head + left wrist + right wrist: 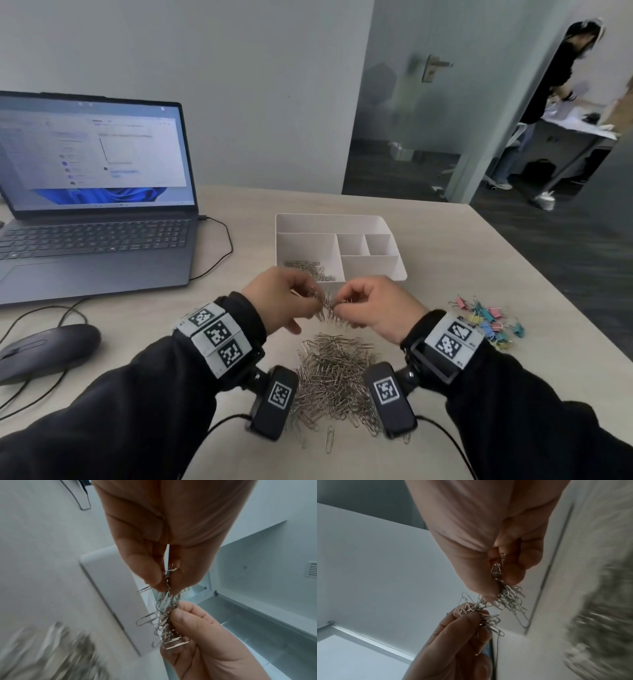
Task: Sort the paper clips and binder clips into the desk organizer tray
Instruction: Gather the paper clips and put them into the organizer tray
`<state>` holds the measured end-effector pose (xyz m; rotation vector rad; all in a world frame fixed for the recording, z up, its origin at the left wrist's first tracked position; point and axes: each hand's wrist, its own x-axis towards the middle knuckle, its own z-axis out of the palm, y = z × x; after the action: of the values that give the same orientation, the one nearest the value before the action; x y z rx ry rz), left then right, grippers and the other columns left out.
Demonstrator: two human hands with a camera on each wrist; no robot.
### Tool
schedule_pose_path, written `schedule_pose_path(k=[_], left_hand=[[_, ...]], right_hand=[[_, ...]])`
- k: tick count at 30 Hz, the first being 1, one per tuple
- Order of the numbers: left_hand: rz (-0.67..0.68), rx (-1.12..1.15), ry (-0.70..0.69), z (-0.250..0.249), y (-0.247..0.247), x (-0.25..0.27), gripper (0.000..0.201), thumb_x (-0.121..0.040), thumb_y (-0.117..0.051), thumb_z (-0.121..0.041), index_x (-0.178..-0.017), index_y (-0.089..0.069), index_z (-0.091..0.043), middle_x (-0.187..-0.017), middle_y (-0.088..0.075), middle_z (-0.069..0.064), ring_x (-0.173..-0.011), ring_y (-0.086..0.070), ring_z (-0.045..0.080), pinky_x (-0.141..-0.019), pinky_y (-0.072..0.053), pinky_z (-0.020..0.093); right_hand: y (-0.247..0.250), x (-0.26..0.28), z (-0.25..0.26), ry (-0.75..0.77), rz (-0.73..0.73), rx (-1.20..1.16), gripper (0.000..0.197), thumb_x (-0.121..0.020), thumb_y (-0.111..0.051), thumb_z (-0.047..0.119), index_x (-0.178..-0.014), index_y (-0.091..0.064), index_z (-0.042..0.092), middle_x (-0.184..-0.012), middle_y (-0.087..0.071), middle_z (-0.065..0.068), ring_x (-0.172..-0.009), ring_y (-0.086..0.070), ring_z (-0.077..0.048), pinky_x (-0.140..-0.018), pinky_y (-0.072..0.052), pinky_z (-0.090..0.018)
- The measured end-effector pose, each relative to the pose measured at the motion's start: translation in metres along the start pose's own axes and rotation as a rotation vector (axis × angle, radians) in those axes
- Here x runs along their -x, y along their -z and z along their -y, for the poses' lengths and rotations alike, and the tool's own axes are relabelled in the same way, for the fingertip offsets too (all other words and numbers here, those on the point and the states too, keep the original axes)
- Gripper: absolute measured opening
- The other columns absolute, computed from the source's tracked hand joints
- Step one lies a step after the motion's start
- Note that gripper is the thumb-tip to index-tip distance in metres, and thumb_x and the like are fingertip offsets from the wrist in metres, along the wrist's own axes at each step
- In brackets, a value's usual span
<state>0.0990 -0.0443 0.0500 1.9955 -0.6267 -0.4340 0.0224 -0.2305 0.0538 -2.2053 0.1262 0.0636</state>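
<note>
Just near of the tray [390, 226], above the table, a tangled bunch of clips [327, 310] hangs between the left hand [281, 301] and right hand [373, 305], each pinching one end, so its long axis runs left to right. The tray's near-left compartment, already holding some clips, lies just beyond, about equally close to both hands. The bunch is thin silver wire, interlocked, with loops sticking out; the loose pile [337, 377] lies nearer, the binder clips [489, 320] to the right.

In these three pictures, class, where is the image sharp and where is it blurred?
Head view: paper clip pile sharp, laptop screen soft. Left wrist view: held clips crisp, pile smeared. Right wrist view: held clips clear, pile streaked.
</note>
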Motion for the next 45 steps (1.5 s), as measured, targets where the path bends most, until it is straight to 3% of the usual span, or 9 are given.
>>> schedule_pose_path(k=[5, 11, 17, 22, 27, 31, 37, 41, 45], left_hand=[[-0.176, 0.066, -0.015, -0.009, 0.016, -0.026, 0.013, -0.081, -0.073, -0.011, -0.075, -0.070, -0.022, -0.071, -0.069, -0.001, -0.058, -0.065, 0.014, -0.053, -0.059, 0.029], [-0.292, 0.055, 0.011, -0.015, 0.028, -0.055, 0.005, -0.084, -0.070, -0.012, -0.085, -0.070, -0.017, -0.075, -0.070, 0.000, -0.045, -0.063, 0.009, -0.046, -0.055, 0.024], [-0.262, -0.149, 0.079, -0.006, 0.027, -0.077, 0.004, -0.086, -0.066, -0.017, -0.086, -0.068, -0.020, -0.079, -0.070, 0.000, -0.056, -0.071, 0.019, -0.059, -0.062, 0.038], [-0.190, -0.411, 0.059, -0.005, 0.023, -0.082, 0.014, -0.088, -0.062, -0.025, -0.096, -0.072, -0.022, -0.091, -0.072, -0.004, -0.071, -0.071, 0.018, -0.057, -0.056, 0.024], [-0.153, -0.387, 0.067, -0.005, 0.022, -0.080, 0.027, -0.085, -0.068, -0.027, -0.112, -0.070, -0.021, -0.110, -0.071, -0.005, -0.088, -0.068, 0.017, -0.081, -0.058, 0.033], [-0.206, -0.276, 0.024, -0.007, 0.020, -0.055, 0.015, -0.088, -0.065, -0.029, -0.101, -0.073, -0.025, -0.094, -0.072, -0.010, -0.067, -0.066, 0.012, -0.062, -0.057, 0.027], [-0.126, 0.024, 0.055, 0.016, 0.007, 0.000, 0.009, -0.089, -0.064, -0.023, -0.088, -0.073, -0.025, -0.086, -0.073, -0.005, -0.080, -0.068, 0.013, -0.052, -0.052, 0.024], [-0.087, 0.022, 0.104, 0.035, -0.001, 0.021, 0.019, -0.088, -0.062, -0.016, -0.087, -0.073, -0.031, -0.091, -0.074, -0.011, -0.085, -0.065, 0.010, -0.065, -0.049, 0.023], [-0.043, -0.083, 0.138, 0.046, -0.005, 0.040, 0.020, -0.088, -0.063, -0.019, -0.090, -0.069, -0.038, -0.096, -0.070, -0.015, -0.090, -0.062, 0.003, -0.082, -0.046, 0.023]], right_hand=[[0.013, -0.040, 0.012, -0.007, -0.069, -0.054, 0.007, -0.085, -0.075, 0.011, -0.090, -0.073, 0.008, -0.069, -0.066, 0.001, -0.058, -0.060, -0.009, -0.056, -0.050, -0.021], [0.016, -0.080, 0.024, -0.038, -0.160, -0.050, 0.003, -0.084, -0.073, 0.011, -0.083, -0.071, 0.013, -0.069, -0.067, 0.000, -0.060, -0.061, -0.012, -0.063, -0.052, -0.031], [0.004, -0.105, 0.021, -0.113, -0.218, 0.080, 0.006, -0.083, -0.071, 0.016, -0.078, -0.068, 0.016, -0.079, -0.075, -0.011, -0.067, -0.069, -0.022, -0.074, -0.063, -0.044], [-0.001, -0.110, 0.020, -0.127, -0.221, 0.221, 0.011, -0.079, -0.072, 0.022, -0.069, -0.067, 0.025, -0.071, -0.073, 0.001, -0.077, -0.074, -0.024, -0.078, -0.062, -0.045], [0.001, -0.093, 0.023, -0.103, -0.220, 0.205, 0.006, -0.085, -0.066, 0.026, -0.081, -0.070, 0.022, -0.080, -0.075, -0.002, -0.072, -0.075, -0.019, -0.074, -0.063, -0.044], [0.007, -0.063, 0.023, -0.055, -0.229, 0.154, 0.010, -0.090, -0.062, 0.029, -0.085, -0.069, 0.025, -0.081, -0.073, 0.001, -0.073, -0.073, -0.017, -0.073, -0.063, -0.044], [0.007, 0.013, -0.004, -0.116, -0.171, 0.143, 0.017, -0.095, -0.058, 0.040, -0.089, -0.068, 0.028, -0.081, -0.068, 0.009, -0.071, -0.064, -0.008, -0.070, -0.052, -0.025], [0.003, 0.042, -0.029, -0.152, -0.107, 0.217, 0.016, -0.097, -0.054, 0.041, -0.105, -0.066, 0.033, -0.096, -0.066, 0.018, -0.088, -0.059, 0.004, -0.073, -0.044, -0.014], [0.004, 0.071, -0.054, -0.208, -0.082, 0.319, 0.027, -0.095, -0.053, 0.048, -0.116, -0.063, 0.035, -0.108, -0.063, 0.020, -0.097, -0.057, 0.004, -0.089, -0.049, -0.022]])
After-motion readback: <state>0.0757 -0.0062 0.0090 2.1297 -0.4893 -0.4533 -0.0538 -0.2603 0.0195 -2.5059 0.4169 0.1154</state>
